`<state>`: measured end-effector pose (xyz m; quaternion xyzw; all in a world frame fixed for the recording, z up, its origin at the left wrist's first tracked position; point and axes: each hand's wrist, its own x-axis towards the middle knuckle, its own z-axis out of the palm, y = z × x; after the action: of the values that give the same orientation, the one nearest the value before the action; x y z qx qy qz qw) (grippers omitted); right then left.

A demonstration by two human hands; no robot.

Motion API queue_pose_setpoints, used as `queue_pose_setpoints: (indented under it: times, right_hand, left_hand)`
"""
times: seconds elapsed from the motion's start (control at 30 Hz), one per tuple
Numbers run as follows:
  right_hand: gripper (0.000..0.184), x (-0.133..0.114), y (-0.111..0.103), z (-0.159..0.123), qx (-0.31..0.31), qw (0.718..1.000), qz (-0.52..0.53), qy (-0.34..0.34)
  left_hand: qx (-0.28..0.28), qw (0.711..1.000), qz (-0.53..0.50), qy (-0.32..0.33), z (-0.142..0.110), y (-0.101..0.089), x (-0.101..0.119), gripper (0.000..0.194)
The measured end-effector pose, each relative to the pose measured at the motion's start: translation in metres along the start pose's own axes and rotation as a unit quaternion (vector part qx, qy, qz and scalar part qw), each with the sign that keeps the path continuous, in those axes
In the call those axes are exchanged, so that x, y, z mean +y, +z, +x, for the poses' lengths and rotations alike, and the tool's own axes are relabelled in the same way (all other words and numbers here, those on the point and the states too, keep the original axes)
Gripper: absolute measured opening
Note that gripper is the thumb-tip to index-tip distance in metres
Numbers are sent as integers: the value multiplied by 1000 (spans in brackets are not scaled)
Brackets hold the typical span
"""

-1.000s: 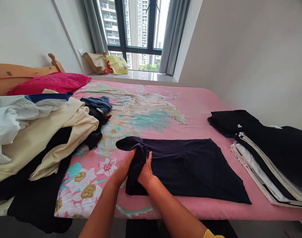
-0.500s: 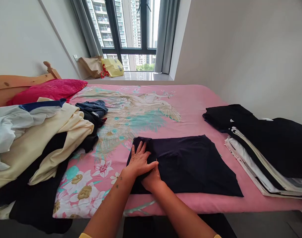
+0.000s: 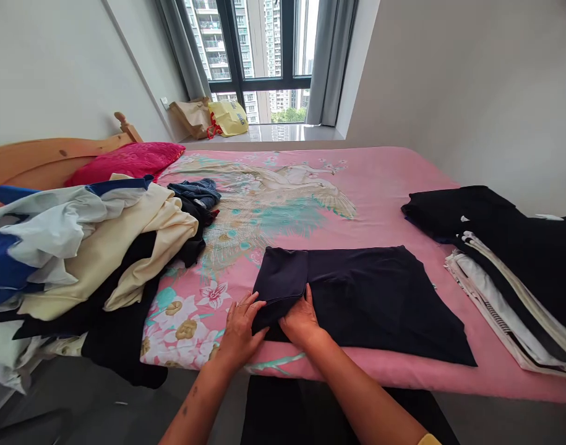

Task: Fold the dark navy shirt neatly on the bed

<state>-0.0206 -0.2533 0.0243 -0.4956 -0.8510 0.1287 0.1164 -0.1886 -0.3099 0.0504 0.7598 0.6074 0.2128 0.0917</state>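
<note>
Dark navy trousers (image 3: 370, 296) lie flat on the pink bed, their left end folded over into a squarish flap (image 3: 283, 272). The flap's near edge is slightly raised between my hands. My left hand (image 3: 240, 327) touches the flap's near left corner, with fingers stretched along the cloth and thumb apart. At the flap's near right side, my right hand (image 3: 301, 321) has its fingers closed on the cloth. Some of its fingertips are hidden in the fold.
A loose heap of clothes (image 3: 138, 247) covers the bed's left side, partly hanging over the edge. Stacked folded clothes (image 3: 510, 296) lie at the right. Behind are a red pillow (image 3: 129, 162), and a paper bag (image 3: 190, 117) and yellow bag (image 3: 229, 117) on the windowsill.
Both hands have moved from the top of the fold to its near edge. The left end now lies as a wider, flatter flap. The view has shifted slightly left.
</note>
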Motion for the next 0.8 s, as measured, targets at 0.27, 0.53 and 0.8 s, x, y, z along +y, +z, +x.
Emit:
queue_pose_setpoints:
  times: [0.27, 0.53, 0.8]
  right_hand:
    - [56, 9, -4, -24, -13, 1000, -19, 13]
    - [43, 30, -9, -37, 74, 985, 133, 76]
    - [22, 29, -11, -46, 112, 977, 148, 108]
  left_hand:
    - [-6, 986, -85, 140, -37, 3, 29, 46]
    - [75, 997, 31, 17, -49, 8, 14, 15]
    - [92, 992, 42, -73, -54, 6, 1, 47]
